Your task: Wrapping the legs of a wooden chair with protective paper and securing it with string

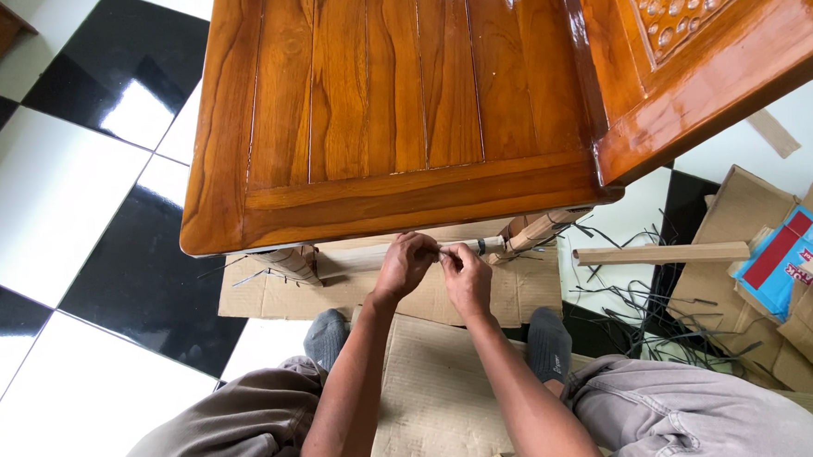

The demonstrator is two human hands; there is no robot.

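The one camera sits on my head, looking steeply down past my knees, close over the wooden bench (390, 99) and floor (43, 201).

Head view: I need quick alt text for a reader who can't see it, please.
Seen from above, a seated person's left hand and right hand meet at a small thin object under the edge of a glossy wooden tabletop. Their legs rest on flattened cardboard over a black-and-white tiled floor, with black strips scattered to the right.

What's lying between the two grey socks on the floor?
Head view: flattened cardboard covers the floor between the grey socks, with both forearms crossing above it.
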